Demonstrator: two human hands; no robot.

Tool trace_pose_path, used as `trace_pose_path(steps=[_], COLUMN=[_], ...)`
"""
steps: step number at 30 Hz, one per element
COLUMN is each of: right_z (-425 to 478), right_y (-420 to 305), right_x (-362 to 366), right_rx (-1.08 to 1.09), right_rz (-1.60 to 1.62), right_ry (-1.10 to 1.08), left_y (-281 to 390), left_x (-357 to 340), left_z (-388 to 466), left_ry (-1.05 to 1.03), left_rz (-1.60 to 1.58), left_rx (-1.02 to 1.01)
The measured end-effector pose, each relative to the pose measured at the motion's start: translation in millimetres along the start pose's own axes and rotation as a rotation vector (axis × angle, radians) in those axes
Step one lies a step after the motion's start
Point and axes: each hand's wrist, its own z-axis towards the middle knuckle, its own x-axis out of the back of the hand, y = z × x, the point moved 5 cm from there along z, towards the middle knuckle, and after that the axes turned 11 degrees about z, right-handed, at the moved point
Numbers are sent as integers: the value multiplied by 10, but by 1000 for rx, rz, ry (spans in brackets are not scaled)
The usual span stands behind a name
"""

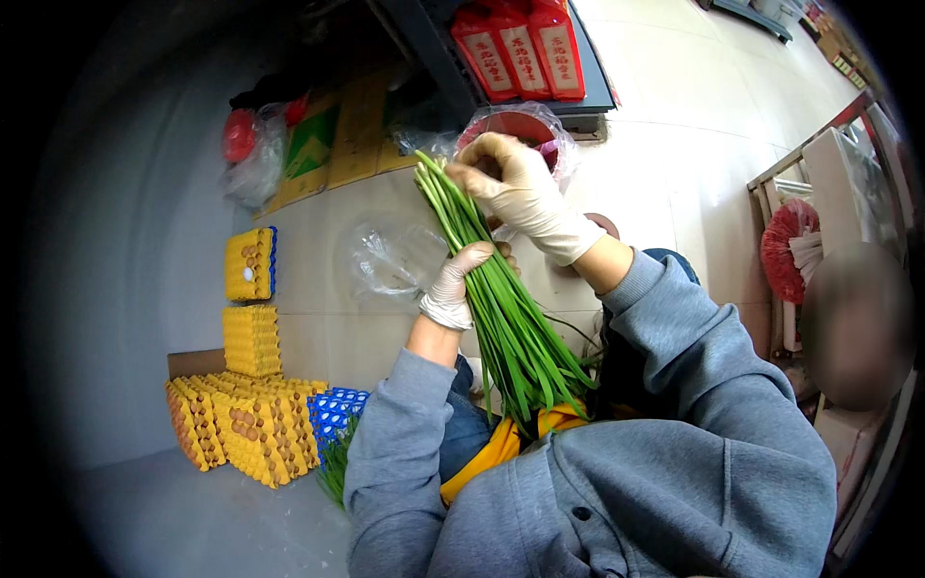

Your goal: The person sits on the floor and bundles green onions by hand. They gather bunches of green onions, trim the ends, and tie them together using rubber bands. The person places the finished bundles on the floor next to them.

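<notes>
A bunch of long green garlic chives lies slanting before me, its pale cut ends up and its leaf tips down by my lap. My left hand, in a thin whitish glove, is closed around the middle of the stalks. Beside the pale ends is my right hand, gloved too, with thumb and forefinger curled close together at the stalks; whether they pinch a stalk I cannot tell. Behind that hand stands a red bucket lined with a clear plastic bag, its contents partly hidden.
A clear plastic bag lies on the tiled floor. Yellow egg trays are stacked at the left, near blue trays and more green leaves. Red packages stand on a low platform. A rack holds boxes and a red mesh bag.
</notes>
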Motion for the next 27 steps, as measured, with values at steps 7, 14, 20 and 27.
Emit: trace_pose_path(steps=[7, 14, 20, 27], right_z=[54, -67, -129, -125], right_y=[275, 258, 55, 55], right_x=[39, -56, -115, -82], right_rx=[-349, -405, -90, -83], right_rz=[39, 85, -114, 48], right_ry=[-38, -95, -48, -73], left_y=[-58, -41, 10, 134], left_x=[-93, -11, -86, -104], left_z=[81, 102, 101, 49], left_ry=[-119, -78, -43, 50], left_rz=[-56, -39, 72, 113], left_rx=[-71, -114, -120, -238])
